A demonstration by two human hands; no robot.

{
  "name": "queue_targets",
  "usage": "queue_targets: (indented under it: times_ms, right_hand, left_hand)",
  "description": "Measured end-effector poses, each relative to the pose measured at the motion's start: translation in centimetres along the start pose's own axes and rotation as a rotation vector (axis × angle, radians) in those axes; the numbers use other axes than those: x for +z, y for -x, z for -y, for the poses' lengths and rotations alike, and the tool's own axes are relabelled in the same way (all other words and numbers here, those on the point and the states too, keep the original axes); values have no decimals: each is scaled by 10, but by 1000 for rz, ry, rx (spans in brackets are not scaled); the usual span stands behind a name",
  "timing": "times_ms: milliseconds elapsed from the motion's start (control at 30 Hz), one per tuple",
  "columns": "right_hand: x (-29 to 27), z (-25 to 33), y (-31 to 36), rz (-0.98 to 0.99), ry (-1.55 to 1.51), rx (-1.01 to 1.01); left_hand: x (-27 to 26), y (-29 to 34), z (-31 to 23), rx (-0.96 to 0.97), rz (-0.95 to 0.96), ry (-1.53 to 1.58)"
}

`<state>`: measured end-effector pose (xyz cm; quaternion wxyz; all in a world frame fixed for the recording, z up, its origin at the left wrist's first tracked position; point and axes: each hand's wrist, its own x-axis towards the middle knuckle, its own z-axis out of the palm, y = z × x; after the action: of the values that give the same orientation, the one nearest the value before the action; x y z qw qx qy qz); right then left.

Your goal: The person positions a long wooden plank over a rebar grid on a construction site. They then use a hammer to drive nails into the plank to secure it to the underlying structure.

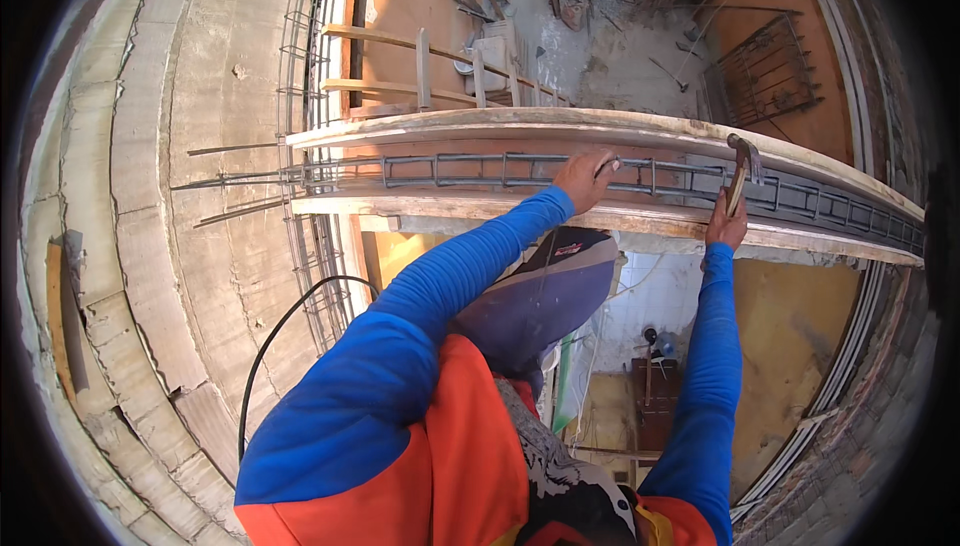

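Observation:
My left hand (587,182) is closed over the top bar of a long rebar cage (470,168), its fingers curled around the steel. The cage lies lengthwise in a wooden beam form, between a far side board (520,124) and a near side board (470,206). To the right, my right hand (727,223) is wrapped around the handle of a claw hammer (744,158). The hammer stands nearly upright, its metal head at the far board's top edge. Both arms reach forward in blue sleeves.
My bent knee (560,281) is just below the near board. Beneath the form are lower floors, with a brown panel (655,406) below right. Wooden battens (400,39) lie beyond. At left are a block wall (140,176), more rebar (300,46) and a black cable (262,356).

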<state>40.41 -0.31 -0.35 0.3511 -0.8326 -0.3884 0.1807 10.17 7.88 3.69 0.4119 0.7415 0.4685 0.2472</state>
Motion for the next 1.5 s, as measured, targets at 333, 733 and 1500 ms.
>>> queue_targets:
  times_ms: [333,733,1500]
  right_hand:
    - [10,-20,10,-11,-111,199]
    - [8,-6,9,6,-207,265]
    - [-21,39,-22,194,-244,281]
  left_hand:
    - [46,-112,22,70,-167,-117]
    - [68,-173,39,-451,109,-15]
    - [61,-152,48,-193,153,-127]
